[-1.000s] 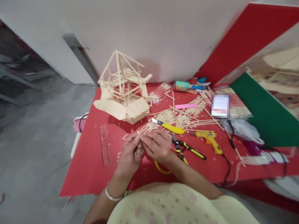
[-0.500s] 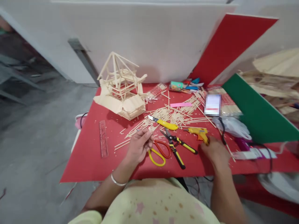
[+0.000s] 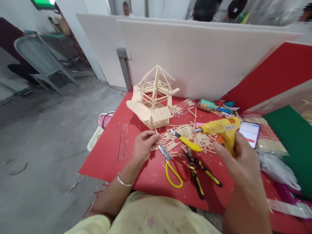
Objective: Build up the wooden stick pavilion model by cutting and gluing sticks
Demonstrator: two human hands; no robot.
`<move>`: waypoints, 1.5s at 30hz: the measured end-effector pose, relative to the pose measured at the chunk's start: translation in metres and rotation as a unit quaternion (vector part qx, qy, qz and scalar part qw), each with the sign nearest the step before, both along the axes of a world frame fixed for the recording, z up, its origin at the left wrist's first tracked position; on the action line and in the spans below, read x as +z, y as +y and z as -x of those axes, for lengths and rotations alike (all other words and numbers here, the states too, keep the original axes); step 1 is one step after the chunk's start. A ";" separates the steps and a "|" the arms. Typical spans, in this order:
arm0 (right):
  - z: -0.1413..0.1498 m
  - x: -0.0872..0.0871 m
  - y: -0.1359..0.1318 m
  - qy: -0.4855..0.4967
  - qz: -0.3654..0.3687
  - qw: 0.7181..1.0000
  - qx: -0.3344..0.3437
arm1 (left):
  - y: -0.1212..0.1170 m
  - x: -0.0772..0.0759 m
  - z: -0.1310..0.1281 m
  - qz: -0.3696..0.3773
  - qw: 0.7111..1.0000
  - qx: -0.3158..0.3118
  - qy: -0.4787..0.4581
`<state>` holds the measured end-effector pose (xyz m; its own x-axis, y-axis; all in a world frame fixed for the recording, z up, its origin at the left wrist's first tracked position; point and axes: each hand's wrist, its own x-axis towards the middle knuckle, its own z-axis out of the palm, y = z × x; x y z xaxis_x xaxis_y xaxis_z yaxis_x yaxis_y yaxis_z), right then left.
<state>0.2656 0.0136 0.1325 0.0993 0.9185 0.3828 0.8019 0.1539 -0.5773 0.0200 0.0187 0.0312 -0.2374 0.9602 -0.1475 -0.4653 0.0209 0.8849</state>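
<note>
My right hand [image 3: 243, 159] is closed round the handle of a yellow glue gun [image 3: 219, 128], lifted above the table with its metal nozzle pointing left. In a pinch, my left hand [image 3: 145, 144] holds a short wooden stick [image 3: 156, 131], of which only a small end shows. Behind my left hand stands a wooden stick model [image 3: 152, 100] with a peaked open frame and a flared slatted skirt. Scissors [image 3: 174, 170] with one red and one yellow handle lie beside my left hand. A yellow utility knife [image 3: 187, 142] and black-yellow pliers [image 3: 197, 172] lie between my hands.
Loose wooden sticks [image 3: 182, 131] cover the middle of the red table [image 3: 107, 162]. A clear ruler [image 3: 123, 142] lies at the left. To the right are a phone [image 3: 249, 133], a plastic bag [image 3: 278, 169] and a green board [image 3: 291, 146]. White panels [image 3: 207, 58] stand behind.
My right hand has raised the glue gun off the table and brought it nearer. My left hand keeps its pinch on the stick. The view has tilted up and swung left.
</note>
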 end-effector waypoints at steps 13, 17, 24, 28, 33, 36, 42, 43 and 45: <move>0.056 -0.015 0.054 -0.348 -0.298 0.887 0.057 | 0.014 0.005 0.013 -0.048 0.954 0.083 0.285; 0.059 -0.022 0.060 -0.354 -0.282 0.889 0.070 | 0.016 0.001 0.014 -0.040 0.963 0.052 0.261; 0.057 -0.034 0.069 -0.350 -0.292 0.888 0.067 | 0.017 0.001 0.013 -0.061 0.952 0.063 0.292; 0.055 -0.034 0.069 -0.350 -0.290 0.888 0.072 | 0.015 0.003 0.013 -0.080 0.938 0.082 0.326; 0.055 -0.033 0.066 -0.348 -0.299 0.886 0.066 | 0.015 0.001 0.012 -0.090 0.925 0.077 0.362; 0.057 -0.033 0.066 -0.358 -0.303 0.880 0.067 | 0.014 0.000 0.012 -0.092 0.923 0.078 0.365; 0.055 -0.034 0.067 -0.363 -0.303 0.879 0.066 | 0.013 0.001 0.015 -0.107 0.914 0.090 0.382; 0.054 -0.034 0.067 -0.361 -0.302 0.880 0.067 | 0.013 0.001 0.015 -0.109 0.912 0.089 0.386; 0.054 -0.035 0.067 -0.359 -0.299 0.881 0.068 | 0.014 0.002 0.014 -0.110 0.910 0.084 0.390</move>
